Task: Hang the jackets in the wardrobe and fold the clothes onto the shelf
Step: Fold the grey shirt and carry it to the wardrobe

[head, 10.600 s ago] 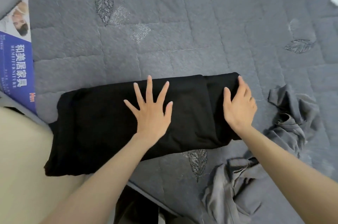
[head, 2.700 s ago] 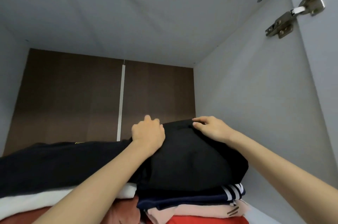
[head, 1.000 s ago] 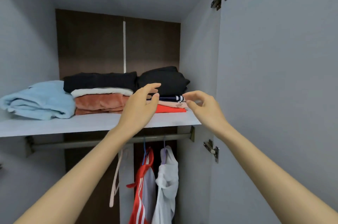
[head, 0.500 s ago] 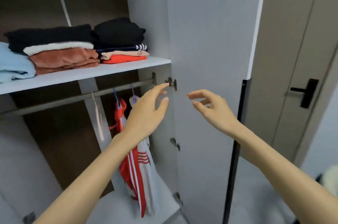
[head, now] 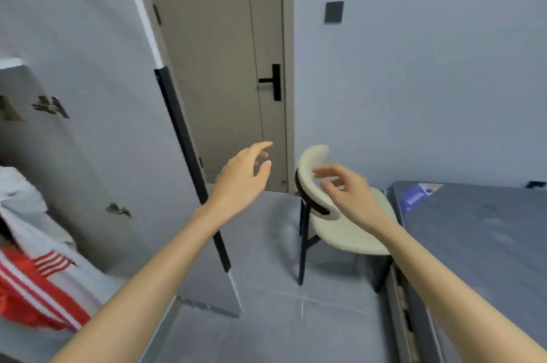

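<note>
The left hand (head: 239,182) and right hand (head: 349,193) are hovering with fingers released, holding nothing, and the next fetch is likely calling for a reach toward the grey quilted bed (head: 473,244) right of the fingers.

Soft even light; faint shadow under chair (head: 337,233); motion blur, strongest on red jacket (head: 28,299); edges bent.

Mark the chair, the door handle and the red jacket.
chair (head: 336,233), head view, cream seat.
door handle (head: 268,80), head view, black lever.
red jacket (head: 17,310), head view, striped red fabric.
</note>
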The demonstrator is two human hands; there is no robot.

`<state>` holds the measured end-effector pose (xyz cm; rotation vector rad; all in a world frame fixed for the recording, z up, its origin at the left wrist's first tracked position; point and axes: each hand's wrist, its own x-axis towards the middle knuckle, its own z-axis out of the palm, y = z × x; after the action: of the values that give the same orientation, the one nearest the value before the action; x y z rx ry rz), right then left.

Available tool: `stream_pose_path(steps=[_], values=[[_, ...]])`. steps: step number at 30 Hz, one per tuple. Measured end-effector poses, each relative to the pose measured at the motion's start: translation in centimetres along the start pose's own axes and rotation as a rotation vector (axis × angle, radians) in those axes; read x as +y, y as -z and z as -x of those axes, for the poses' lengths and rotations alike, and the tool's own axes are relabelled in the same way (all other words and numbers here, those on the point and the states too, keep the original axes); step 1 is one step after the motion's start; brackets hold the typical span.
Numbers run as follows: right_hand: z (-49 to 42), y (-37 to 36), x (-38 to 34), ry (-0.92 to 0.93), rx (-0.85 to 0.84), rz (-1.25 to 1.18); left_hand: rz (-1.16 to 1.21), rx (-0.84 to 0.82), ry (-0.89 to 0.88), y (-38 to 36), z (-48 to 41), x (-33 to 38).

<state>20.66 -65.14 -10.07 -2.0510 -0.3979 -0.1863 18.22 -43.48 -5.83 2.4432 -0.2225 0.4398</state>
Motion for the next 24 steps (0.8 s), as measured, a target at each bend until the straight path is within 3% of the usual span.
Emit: stream_pose_path(steps=[7, 15, 24], values=[[10.8, 12.5, 10.7, -0.316, 0.226, 0.098, 0.114, -0.338, -0.150, -16.1, -0.2, 10.7], [23.5, 23.4, 21.3, -0.620, 0.328, 0.163, 0.172, -0.595, -0.233, -32.3, 2.1, 22.1], [34.6, 28.3, 31.8, -0.979, 0.318, 0.121, 0.084, -0.907, -0.247, -48.2, 8.1, 25.3]])
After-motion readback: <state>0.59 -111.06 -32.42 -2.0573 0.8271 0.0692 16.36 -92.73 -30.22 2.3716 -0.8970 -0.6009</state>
